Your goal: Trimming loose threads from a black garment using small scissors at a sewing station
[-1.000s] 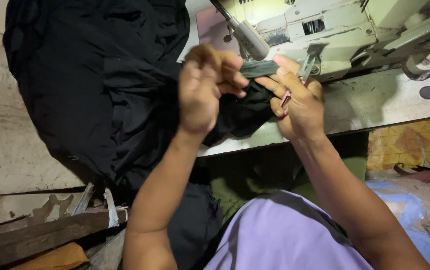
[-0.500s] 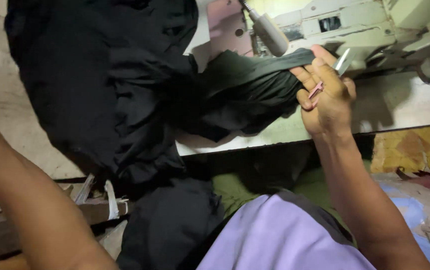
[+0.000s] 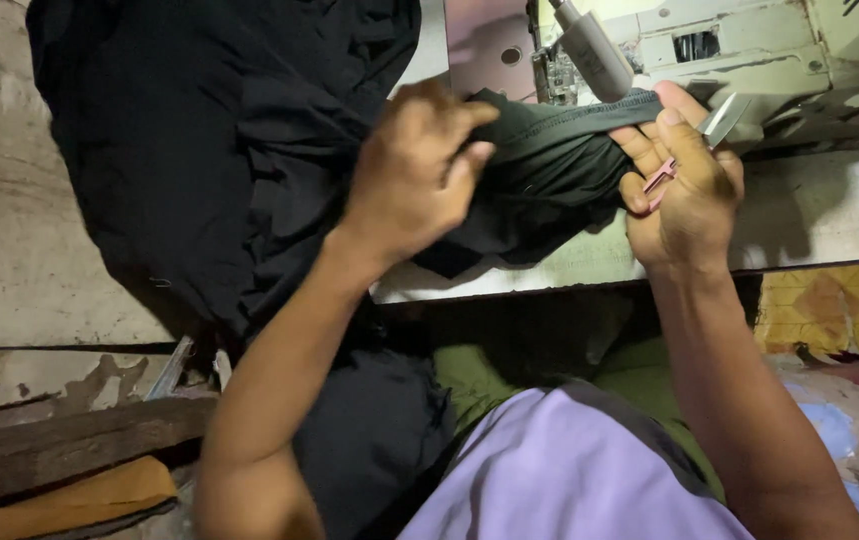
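A large black garment (image 3: 219, 150) is heaped over the left side of the sewing table (image 3: 819, 220) and hangs down past its front edge. My left hand (image 3: 414, 175) grips a bunched fold of it near the middle. My right hand (image 3: 684, 185) pinches the stretched hem of the same cloth right under the sewing machine (image 3: 749, 50) head, and a small pink-handled thread snip (image 3: 694, 150) is tucked in that hand, its blade pointing up to the right.
The worn pale tabletop runs left and right of the cloth. A wooden beam (image 3: 59, 450) and an orange scrap (image 3: 69, 500) lie low on the left. Coloured fabric scraps (image 3: 849, 400) cover the floor at right. My lilac shirt fills the bottom centre.
My left hand, which had dropped away to the lower left half a second ago, has come back up and gripped the cloth. The right hand has kept its hold on the hem.
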